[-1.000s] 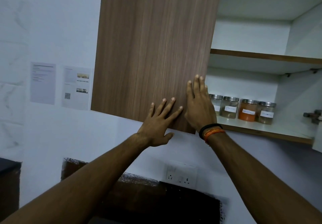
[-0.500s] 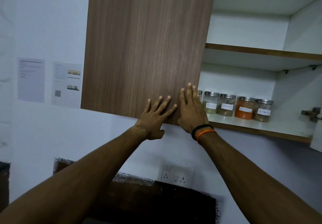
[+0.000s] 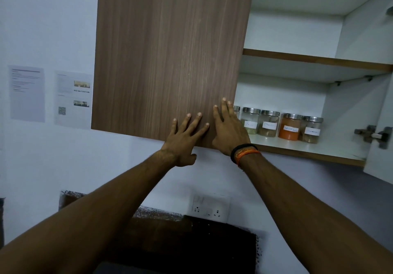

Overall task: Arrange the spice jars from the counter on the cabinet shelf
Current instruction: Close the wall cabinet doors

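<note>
Several glass spice jars with steel lids and white labels stand in a row on the lower cabinet shelf point(image 3: 308, 150); the orange-filled jar point(image 3: 289, 126) is second from the right. The leftmost jar point(image 3: 236, 112) is mostly hidden behind my right hand. My left hand point(image 3: 184, 137) lies flat with spread fingers on the lower right corner of the wooden cabinet door point(image 3: 170, 50). My right hand point(image 3: 228, 129), with black and orange bands at the wrist, presses flat at that door's right edge, in front of the shelf.
The upper shelf point(image 3: 314, 59) shows nothing on it. The right cabinet door point(image 3: 380, 146) hangs open at the far right, its hinge showing. Two printed sheets point(image 3: 72, 99) are stuck on the white wall. A wall socket point(image 3: 209, 207) sits below the cabinet, above a dark counter backsplash.
Both hands stay flat on the wooden door, nearly unmoved against it. The view has shifted slightly, so more of the jar row and the right hinge show.
</note>
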